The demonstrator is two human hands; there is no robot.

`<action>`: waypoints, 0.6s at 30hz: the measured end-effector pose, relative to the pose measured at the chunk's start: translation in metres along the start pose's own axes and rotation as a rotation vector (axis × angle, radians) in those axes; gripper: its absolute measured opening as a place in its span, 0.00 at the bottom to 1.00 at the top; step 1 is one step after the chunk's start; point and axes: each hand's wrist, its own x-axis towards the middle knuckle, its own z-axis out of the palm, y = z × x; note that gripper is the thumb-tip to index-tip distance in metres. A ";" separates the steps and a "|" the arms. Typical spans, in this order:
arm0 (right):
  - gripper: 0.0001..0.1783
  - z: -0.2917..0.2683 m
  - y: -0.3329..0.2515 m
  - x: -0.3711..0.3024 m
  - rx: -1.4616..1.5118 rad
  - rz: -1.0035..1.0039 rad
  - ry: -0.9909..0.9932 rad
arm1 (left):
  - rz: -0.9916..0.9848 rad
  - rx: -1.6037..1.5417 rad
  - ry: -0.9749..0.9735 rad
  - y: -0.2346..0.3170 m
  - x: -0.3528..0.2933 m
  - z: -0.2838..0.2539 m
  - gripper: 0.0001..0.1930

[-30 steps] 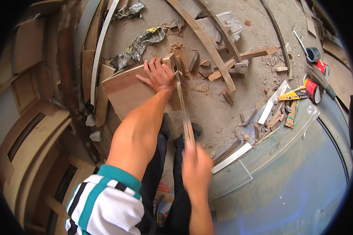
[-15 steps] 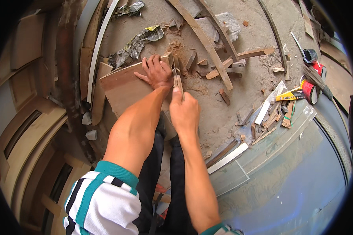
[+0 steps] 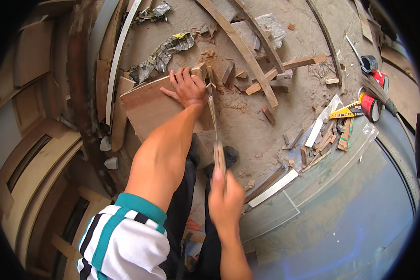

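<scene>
A brown wooden panel (image 3: 149,109) lies tilted in front of my legs. My left hand (image 3: 190,88) presses on its far right corner, thumb spread across the face and fingers bent over the far edge. My right hand (image 3: 226,198) is closed around the wooden handle of a handsaw (image 3: 214,116), and motion blurs it slightly. Seen nearly edge-on, the narrow blade runs away from me along the panel's right side. Its far end lies beside a thin wood strip (image 3: 210,74) close to my left hand. The exact contact between blade and wood cannot be made out.
Long wooden strips (image 3: 240,39) and crumpled paper (image 3: 168,52) lie on the dusty floor. To the right are a glass sheet (image 3: 326,210), wood offcuts (image 3: 329,137), a yellow-and-black saw package (image 3: 347,111) and a red can (image 3: 369,106). Wooden frames (image 3: 37,163) stand at left.
My right hand has drawn the handsaw back toward me, uncovering more of the blade. My left hand stays at the same corner of the panel.
</scene>
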 end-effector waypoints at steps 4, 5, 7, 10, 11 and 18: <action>0.24 0.010 0.021 0.020 0.041 -0.024 -0.021 | 0.012 0.007 -0.003 0.004 0.000 -0.003 0.20; 0.25 0.025 0.035 0.051 0.022 -0.058 -0.040 | 0.020 0.007 -0.016 0.005 -0.002 -0.002 0.20; 0.20 0.052 0.021 0.117 -0.120 -0.034 -0.005 | 0.023 0.000 -0.012 0.007 0.002 0.002 0.20; 0.20 0.028 0.003 0.076 -0.167 -0.089 0.035 | 0.004 -0.015 0.003 0.005 0.001 0.004 0.19; 0.20 -0.001 -0.021 0.042 -0.114 0.019 -0.068 | -0.002 -0.011 0.012 0.002 0.007 0.005 0.19; 0.26 0.052 0.026 0.100 -0.083 -0.044 0.032 | -0.008 -0.025 -0.043 0.011 -0.003 0.003 0.20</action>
